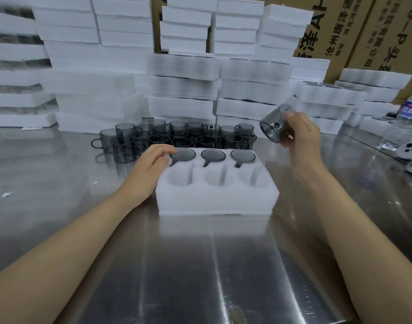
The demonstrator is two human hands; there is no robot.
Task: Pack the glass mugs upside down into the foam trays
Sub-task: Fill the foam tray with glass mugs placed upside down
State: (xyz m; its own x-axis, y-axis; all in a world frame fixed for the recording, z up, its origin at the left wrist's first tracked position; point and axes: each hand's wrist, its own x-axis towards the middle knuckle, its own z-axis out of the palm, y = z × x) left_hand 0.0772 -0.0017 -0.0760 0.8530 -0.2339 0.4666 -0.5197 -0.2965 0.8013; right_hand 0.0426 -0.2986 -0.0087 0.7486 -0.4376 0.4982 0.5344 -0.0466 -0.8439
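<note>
A white foam tray (214, 202) lies on the steel table in front of me. Its far row holds three smoky glass mugs upside down: left (183, 154), middle (213, 155), right (243, 156). The three near pockets are hollow. My left hand (153, 160) rests on the tray's far left corner, fingers spread, fingertips touching the left mug's base. My right hand (300, 133) is raised to the right of the tray, gripping a tilted glass mug (273, 126). A cluster of several upright mugs (177, 134) stands behind the tray.
Tall stacks of white foam trays (181, 90) line the back of the steel table (200, 265). Cardboard boxes (363, 31) stand behind them. A water bottle (403, 122) and white controllers (409, 149) sit at the far right.
</note>
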